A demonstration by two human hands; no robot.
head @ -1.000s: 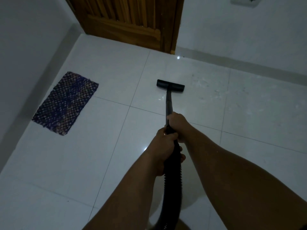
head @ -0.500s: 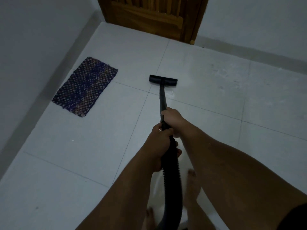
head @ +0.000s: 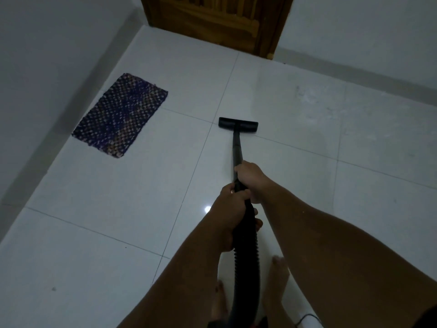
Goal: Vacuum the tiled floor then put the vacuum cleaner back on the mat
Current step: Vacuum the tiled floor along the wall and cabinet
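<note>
Since prev. frame the floor head has come back toward the person and sits just left of where it was rel. to the tile joints; view has tipped down, bare feet now in shot, door farther up.

Near: hose, black, ribbed, runs up between the two forearms from bottom edge. Vacuum body not clearly in view; a white edge + cable at bottom right, can't tell what it is.

Grip: left hand wrapped fully round the hose/wand joint, fingers curled tight, thumb on top. Right hand just ahead of it, also curled round the wand. Both closed on it, hands touching each other.

Mid: wand's long axis runs near-to-far, slight lean left. Floor head at its far end, flat on the tiled floor, crosswise to the wand, lying over a grout line.

Far left: mat, dark woven, by the left wall, well apart from the head; nothing on it. Lies left + slightly beyond the grip; left hand nearer.

Far: wooden door. Dusty smears on far-right tiles, so vacuuming prob. unfinished. No containers seen.
</note>
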